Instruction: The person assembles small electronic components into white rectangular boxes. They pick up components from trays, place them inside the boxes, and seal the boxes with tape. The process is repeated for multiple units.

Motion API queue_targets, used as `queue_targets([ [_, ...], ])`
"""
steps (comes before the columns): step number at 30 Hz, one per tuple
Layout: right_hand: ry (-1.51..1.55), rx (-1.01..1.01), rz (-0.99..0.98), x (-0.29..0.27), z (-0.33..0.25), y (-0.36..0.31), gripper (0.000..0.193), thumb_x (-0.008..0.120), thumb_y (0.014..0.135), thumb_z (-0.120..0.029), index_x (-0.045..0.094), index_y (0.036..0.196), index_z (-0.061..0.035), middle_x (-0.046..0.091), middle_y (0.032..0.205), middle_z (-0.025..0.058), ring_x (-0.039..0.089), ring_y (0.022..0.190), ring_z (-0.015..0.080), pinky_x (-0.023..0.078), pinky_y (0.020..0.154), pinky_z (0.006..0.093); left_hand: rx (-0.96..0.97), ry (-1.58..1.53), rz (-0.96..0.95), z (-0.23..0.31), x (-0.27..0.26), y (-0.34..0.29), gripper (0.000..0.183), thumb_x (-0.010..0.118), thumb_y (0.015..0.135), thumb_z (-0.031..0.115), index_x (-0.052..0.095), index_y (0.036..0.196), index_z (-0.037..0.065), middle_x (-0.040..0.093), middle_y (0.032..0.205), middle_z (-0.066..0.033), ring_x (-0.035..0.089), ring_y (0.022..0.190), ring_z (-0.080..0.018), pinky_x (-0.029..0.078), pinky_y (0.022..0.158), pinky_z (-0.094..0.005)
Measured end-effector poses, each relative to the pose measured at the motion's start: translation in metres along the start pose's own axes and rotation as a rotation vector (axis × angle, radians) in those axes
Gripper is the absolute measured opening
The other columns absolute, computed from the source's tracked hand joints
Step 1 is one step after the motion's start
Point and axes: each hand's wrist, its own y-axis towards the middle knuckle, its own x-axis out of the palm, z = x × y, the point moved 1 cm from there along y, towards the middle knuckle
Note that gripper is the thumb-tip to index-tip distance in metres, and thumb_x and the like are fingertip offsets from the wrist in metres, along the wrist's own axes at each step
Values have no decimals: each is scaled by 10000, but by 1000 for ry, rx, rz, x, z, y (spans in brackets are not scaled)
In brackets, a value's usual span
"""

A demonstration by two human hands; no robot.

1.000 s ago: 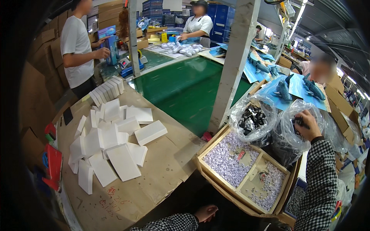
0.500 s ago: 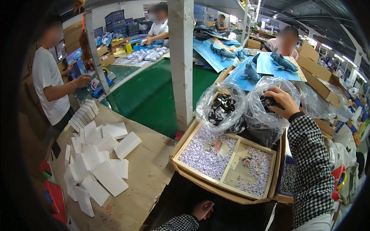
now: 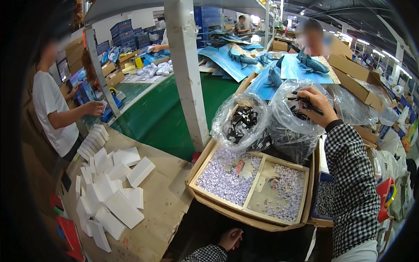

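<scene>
My right hand (image 3: 316, 106) is closed on several slim black pieces (image 3: 309, 104) over the mouth of a clear plastic bag (image 3: 290, 131). More dark, slender pieces lie inside that bag; their exact kind I cannot make out. Beside it on the left stands a second clear bag (image 3: 220, 124) holding small black blocky parts (image 3: 244, 120). A wooden tray (image 3: 254, 183) with two compartments sits in front of the bags, scattered with tiny pale lilac pieces (image 3: 227, 179). Low in front of the tray, my left hand (image 3: 231, 239) is curled closed, its inside hidden.
White boxes (image 3: 124, 208) lie heaped on a cardboard-covered table (image 3: 161, 196) at left. A white post (image 3: 187, 78) rises beyond it. Blue cards with toy whale sharks (image 3: 312, 65) are behind the bags. A blue bin (image 3: 325, 198) of small metal parts sits right of the tray. Co-workers (image 3: 56, 105) stand nearby.
My right hand has lifted slightly out of the bag, and the black pieces in its fingers now show clearly. My left hand stays curled. The whole view has shifted a little.
</scene>
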Motion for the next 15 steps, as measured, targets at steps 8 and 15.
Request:
queue_targets([
  [8,-63,-178,-53,-17,0,-6,407,670,696,12,556,1082,-51,558,1115,123,571,1018,329,488,866,394,31,16,-24,15,-2,-10,257,499,988,264,571,1072,32,583,738,-55,505,440,-99,374,352,-232],
  [15,-38,-121,296,-21,7,-22,509,544,646,149,571,1100,-78,547,1137,113,633,886,266,524,792,354,-40,104,61,12,0,-6,246,513,981,259,573,1033,26,586,724,-52,515,439,-104,370,350,-235],
])
